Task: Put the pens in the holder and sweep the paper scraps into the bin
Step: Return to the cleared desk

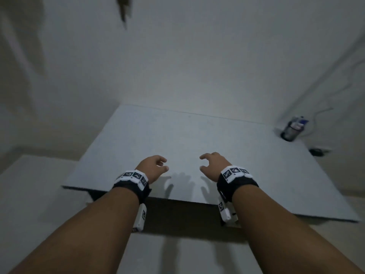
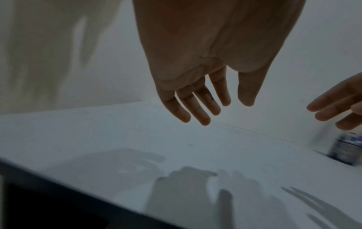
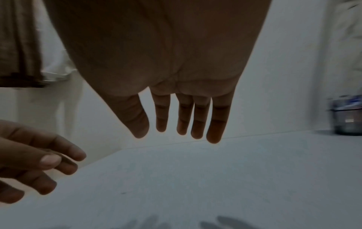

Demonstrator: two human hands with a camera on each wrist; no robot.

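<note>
My left hand (image 1: 158,165) and right hand (image 1: 209,164) hover side by side over the near middle of a pale grey table (image 1: 187,143), fingers relaxed and holding nothing. The left wrist view shows the left hand (image 2: 205,99) with straight, spread fingers above the table; the right wrist view shows the right hand (image 3: 182,120) the same way. A dark cylindrical holder (image 1: 292,129) with pens in it stands at the table's far right corner, also blurred in the wrist views as the holder (image 2: 346,151) and the holder (image 3: 346,117). I see no loose pens, paper scraps or bin.
The table's dark front edge (image 1: 177,200) lies just under my wrists. A white wall (image 1: 197,66) backs the table. A small dark object (image 1: 317,152) lies off the table's right side. A curtain (image 3: 19,43) hangs at the left.
</note>
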